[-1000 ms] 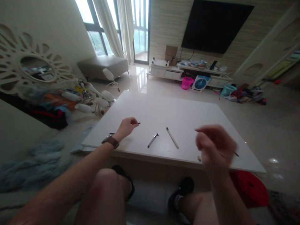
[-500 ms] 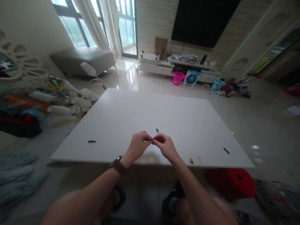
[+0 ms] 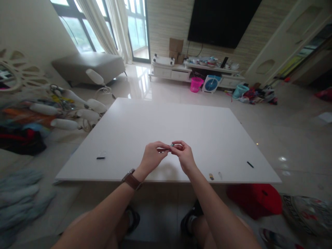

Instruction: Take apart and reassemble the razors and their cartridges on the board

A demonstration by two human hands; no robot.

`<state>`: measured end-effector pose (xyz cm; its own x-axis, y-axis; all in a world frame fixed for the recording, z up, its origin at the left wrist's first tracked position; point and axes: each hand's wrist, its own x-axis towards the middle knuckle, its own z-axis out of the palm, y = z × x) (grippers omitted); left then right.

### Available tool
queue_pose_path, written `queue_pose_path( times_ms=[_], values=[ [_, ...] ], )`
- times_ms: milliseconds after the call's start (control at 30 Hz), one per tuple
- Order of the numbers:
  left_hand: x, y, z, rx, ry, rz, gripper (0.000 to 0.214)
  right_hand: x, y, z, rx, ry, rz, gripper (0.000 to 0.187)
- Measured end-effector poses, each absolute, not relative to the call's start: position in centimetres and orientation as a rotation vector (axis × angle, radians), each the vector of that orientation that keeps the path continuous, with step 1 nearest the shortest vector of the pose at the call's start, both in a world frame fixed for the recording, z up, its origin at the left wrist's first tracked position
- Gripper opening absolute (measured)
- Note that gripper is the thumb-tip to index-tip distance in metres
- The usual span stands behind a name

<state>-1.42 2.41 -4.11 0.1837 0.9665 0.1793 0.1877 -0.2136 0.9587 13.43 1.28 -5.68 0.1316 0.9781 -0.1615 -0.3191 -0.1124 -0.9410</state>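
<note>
Above the near part of a white tabletop (image 3: pixel 166 121), my left hand (image 3: pixel 153 156) and my right hand (image 3: pixel 184 155) meet at the fingertips. Both are closed in a pinch around a small, thin, greyish object (image 3: pixel 172 145). Most of it is covered by the fingers, so its kind cannot be made out. On the left of the table lies a short black strip (image 3: pixel 101 158), beside a faint clear piece (image 3: pixel 103 153). Near the front edge, right of my right hand, are a small yellow-and-black item (image 3: pixel 211 176) and a clear piece (image 3: pixel 220 175).
Another black strip (image 3: pixel 250 164) rests near the table's right end. A lamp with white shades (image 3: pixel 89 115) stands off the left edge. A red stool-like object (image 3: pixel 255 200) sits below the right front corner. Beyond are a pink basket (image 3: pixel 196 84) and a box fan (image 3: pixel 211 84).
The dark-tipped object that stuck out beyond my right fingers now shows only as a small part between both hands. My right fingers have lifted and curled around it. The view has shifted slightly.
</note>
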Motion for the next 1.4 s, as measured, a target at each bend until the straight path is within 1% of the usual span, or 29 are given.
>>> queue_pose_path(
  times_ms=[100, 267, 333, 467, 500, 567, 667, 867, 1000, 1100, 1167, 1200, 1300, 1400],
  values=[
    [-1.1, 1.7, -3.7, 1.539, 1.129, 1.099, 0.008, 13.7, 0.6, -5.6, -1.156, -0.769, 1.298, 0.036],
    [-1.8, 2.4, -4.3, 1.64, 1.208, 0.98, 0.016, 14.1, -0.1, -5.2, -1.154, -0.73, 1.218, 0.029],
    [-2.4, 3.3, -5.4, 1.763, 1.328, 0.801, 0.023, 14.3, -0.1, -5.0, -1.172, -0.711, 1.179, 0.027],
    [-3.3, 4.9, -8.7, 1.997, 1.678, 0.158, 0.039, 14.6, 0.5, -5.2, -1.217, -0.706, 1.161, 0.028],
    [-3.5, 5.1, -9.5, 2.007, 1.715, 0.059, 0.04, 14.6, 0.7, -5.3, -1.223, -0.71, 1.162, 0.029],
    [-3.5, 5.4, -10.8, 2.018, 1.74, -0.055, 0.037, 14.8, 1.0, -5.5, -1.231, -0.719, 1.159, 0.03],
    [-3.4, 5.4, -12.1, 2.042, 1.736, -0.113, 0.027, 15.1, 1.5, -5.7, -1.254, -0.728, 1.152, 0.029],
    [-2.8, 5.3, -13.0, 2.086, 1.695, -0.116, 0.018, 15.7, 1.9, -5.2, -1.276, -0.692, 1.142, 0.03],
    [-1.9, 5.1, -11.7, 2.121, 1.635, -0.043, 0.013, 15.9, 1.8, -4.6, -1.262, -0.675, 1.119, 0.032],
    [-1.1, 4.5, -9.5, 2.131, 1.572, 0.118, 0.01, 16.1, 1.5, -4.5, -1.254, -0.677, 1.109, 0.031],
    [-0.9, 3.9, -7.7, 2.068, 1.504, 0.299, 0.002, 16.2, 1.4, -4.5, -1.252, -0.675, 1.107, 0.031],
    [-0.8, 3.6, -6.8, 2.028, 1.468, 0.38, 0.003, 16.2, 1.3, -4.6, -1.251, -0.672, 1.107, 0.031],
    [-0.8, 2.8, -4.9, 1.91, 1.365, 0.597, 0.014, 16.0, 1.2, -4.5, -1.235, -0.655, 1.107, 0.03],
    [-0.7, 2.6, -4.1, 1.709, 1.254, 0.73, 0.017, 15.5, 1.2, -4.3, -1.168, -0.605, 1.15, 0.027]
  ],
)
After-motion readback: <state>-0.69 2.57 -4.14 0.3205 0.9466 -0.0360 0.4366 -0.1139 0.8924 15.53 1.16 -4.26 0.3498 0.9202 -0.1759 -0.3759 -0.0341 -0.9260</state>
